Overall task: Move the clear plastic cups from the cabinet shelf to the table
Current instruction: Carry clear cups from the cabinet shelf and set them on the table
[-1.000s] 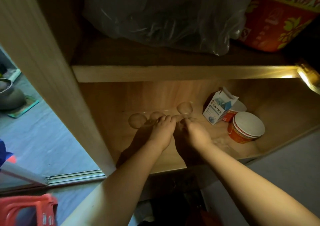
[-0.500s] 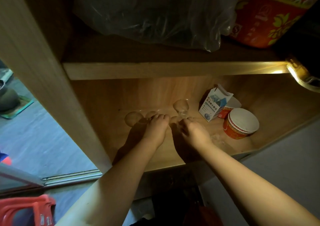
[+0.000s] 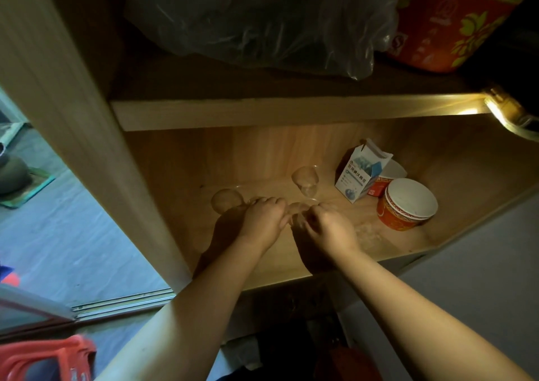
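Several clear plastic cups stand on the lower cabinet shelf (image 3: pixel 186 194). One clear cup (image 3: pixel 305 180) stands apart at the back. Another clear cup (image 3: pixel 226 201) stands to the left. A third cup (image 3: pixel 297 212) shows between my two hands. My left hand (image 3: pixel 264 220) is curled over a cup whose rim peeks out at the fingertips. My right hand (image 3: pixel 329 226) pinches the rim of the middle cup. How firmly either hand grips is hard to see in the dim light.
A white and blue carton (image 3: pixel 360 173) and stacked red paper bowls (image 3: pixel 407 204) sit at the shelf's right. The upper shelf holds a plastic bag (image 3: pixel 262 22) and a red box (image 3: pixel 455 22). A red stool (image 3: pixel 40 360) is low on the left.
Both hands have drawn slightly back toward me and curled tighter around the cups between them. The back cup now stands clear of my fingers.
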A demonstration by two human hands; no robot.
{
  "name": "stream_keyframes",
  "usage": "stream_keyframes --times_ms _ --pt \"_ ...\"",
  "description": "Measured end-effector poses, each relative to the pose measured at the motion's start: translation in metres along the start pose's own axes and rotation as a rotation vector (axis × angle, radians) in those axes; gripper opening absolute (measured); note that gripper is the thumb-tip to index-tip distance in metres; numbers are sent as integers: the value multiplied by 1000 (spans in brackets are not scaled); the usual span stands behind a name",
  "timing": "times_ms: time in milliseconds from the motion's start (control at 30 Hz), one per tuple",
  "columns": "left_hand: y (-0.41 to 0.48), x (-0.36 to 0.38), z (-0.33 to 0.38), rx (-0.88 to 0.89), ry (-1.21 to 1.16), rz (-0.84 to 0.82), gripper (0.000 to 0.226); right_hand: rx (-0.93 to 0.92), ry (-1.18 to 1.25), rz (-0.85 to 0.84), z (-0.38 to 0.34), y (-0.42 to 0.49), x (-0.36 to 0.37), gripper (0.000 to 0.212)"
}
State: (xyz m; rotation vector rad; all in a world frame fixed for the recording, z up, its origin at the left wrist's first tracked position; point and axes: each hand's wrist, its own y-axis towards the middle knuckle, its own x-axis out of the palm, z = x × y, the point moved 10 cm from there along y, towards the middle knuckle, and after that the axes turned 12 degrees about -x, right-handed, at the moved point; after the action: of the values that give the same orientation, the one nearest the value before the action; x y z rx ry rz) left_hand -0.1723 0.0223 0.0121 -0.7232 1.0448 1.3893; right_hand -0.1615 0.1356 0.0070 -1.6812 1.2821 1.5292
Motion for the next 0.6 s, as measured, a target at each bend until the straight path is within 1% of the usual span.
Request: stream_keyframes --times_ms 100,267,500,600 --pt "-3 -2 1 19 -7 4 13 4 6 5 -3 -2 -2 21" --pt "-11 -15 4 38 -25 32 13 -59 -2 41 -16 -4 -17 18" --pt "-40 -61 24 60 -34 172 8 -162 32 158 -31 -24 -58 11" --pt "-61 -82 37 70 -24 207 6 -214 52 197 -41 -37 -77 10"
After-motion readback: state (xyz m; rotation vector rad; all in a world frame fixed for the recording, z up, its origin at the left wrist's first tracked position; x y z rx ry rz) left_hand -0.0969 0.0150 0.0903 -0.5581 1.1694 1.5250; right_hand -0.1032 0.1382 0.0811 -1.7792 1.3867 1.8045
